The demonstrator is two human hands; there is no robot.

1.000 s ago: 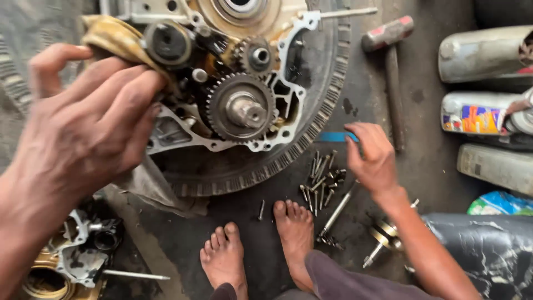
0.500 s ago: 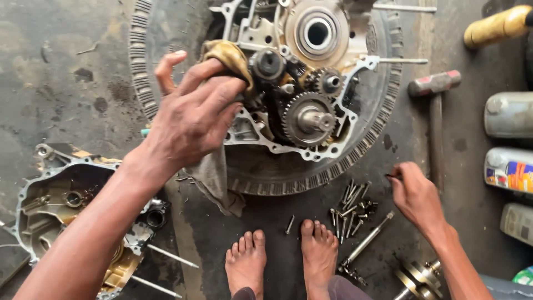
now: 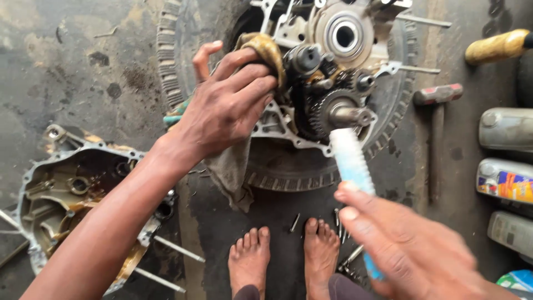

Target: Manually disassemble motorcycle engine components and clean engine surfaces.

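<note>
My left hand (image 3: 227,105) presses a dirty yellowish rag (image 3: 265,50) against the left side of an open engine case (image 3: 277,125) full of gears. More of the rag hangs down below my palm. My right hand (image 3: 405,244) holds a light blue and white ribbed tool handle (image 3: 350,161), its tip pointing up at the shaft of the large gear (image 3: 341,114). The engine case rests on a big toothed ring gear (image 3: 166,61) lying flat on the floor. My bare feet (image 3: 283,255) stand just below it.
A removed engine cover (image 3: 72,189) with long studs lies at the left. A hammer (image 3: 436,128) lies right of the ring gear, with oil cans (image 3: 508,180) and a yellow handle (image 3: 497,47) at the right edge. Loose bolts (image 3: 344,244) lie by my feet.
My right hand has left the bolts on the floor and come up with the blue and white tool to the large gear. My left hand stays on the rag.
</note>
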